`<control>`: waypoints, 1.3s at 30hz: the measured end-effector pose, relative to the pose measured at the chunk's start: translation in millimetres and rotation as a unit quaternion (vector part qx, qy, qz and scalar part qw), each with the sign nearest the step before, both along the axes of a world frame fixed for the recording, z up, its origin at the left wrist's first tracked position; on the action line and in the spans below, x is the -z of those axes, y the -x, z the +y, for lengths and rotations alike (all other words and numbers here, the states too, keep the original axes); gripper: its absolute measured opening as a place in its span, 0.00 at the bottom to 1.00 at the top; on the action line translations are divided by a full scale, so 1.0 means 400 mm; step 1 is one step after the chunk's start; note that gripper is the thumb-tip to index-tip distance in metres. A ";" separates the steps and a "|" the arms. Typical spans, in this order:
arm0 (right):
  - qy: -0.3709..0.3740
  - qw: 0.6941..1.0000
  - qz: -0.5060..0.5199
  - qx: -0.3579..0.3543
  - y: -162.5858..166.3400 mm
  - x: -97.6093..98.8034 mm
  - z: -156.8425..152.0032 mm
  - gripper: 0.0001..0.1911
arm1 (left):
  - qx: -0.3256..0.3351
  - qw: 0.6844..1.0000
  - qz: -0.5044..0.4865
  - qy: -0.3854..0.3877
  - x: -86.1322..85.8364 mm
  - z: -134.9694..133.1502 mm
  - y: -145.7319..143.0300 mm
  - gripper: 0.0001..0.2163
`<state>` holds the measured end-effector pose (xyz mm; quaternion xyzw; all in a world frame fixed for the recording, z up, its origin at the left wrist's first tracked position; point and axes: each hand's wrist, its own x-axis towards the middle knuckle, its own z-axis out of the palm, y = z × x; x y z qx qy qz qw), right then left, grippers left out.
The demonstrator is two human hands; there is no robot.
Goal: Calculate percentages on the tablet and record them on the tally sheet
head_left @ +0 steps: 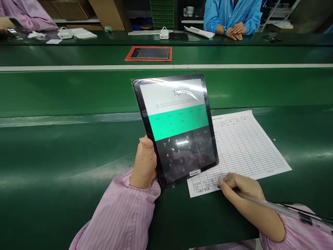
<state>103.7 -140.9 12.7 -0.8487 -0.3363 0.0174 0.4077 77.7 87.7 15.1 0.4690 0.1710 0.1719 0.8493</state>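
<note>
My left hand (145,159) is curled round the left edge of the tablet (188,158), thumb at the frame, and holds it tilted up in the middle of the picture. My right hand (241,189), at lower right, is closed in a pinch on a clear pen (260,200), near the bottom edge of the ruled sheet (244,146); I can't tell whether the tip meets the paper. A slight turn of the tablet would, I think, shift the glare off the upper line of digits, which I can't read surely; the long 8.333 line below is plain. The tablet covers the sheet's left part, so holding it clear of the lower rows helps, and resting my right hand's edge on the paper should stop it sliding.
</note>
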 end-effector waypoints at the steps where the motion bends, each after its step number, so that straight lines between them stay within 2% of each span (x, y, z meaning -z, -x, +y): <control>1: 0.002 1.000 -0.002 -0.002 0.000 -0.001 0.000 0.19 | 0.000 1.000 0.005 -0.002 -0.001 0.000 0.001 0.38; 11: -0.012 0.999 -0.026 -0.021 -0.005 -0.009 0.006 0.19 | -0.011 1.000 0.017 -0.010 -0.008 -0.001 0.001 0.38; 17: -0.001 1.000 -0.017 -0.004 -0.002 -0.008 0.006 0.20 | 0.005 1.000 0.013 -0.026 -0.008 -0.001 0.000 0.39; 24: -0.002 1.000 -0.019 0.010 -0.001 -0.009 0.006 0.21 | -0.007 0.999 0.023 -0.037 -0.002 0.000 0.001 0.40; 39: -0.008 0.999 -0.047 -0.003 0.000 -0.002 0.004 0.19 | 0.007 1.000 0.009 -0.025 0.002 0.000 0.002 0.38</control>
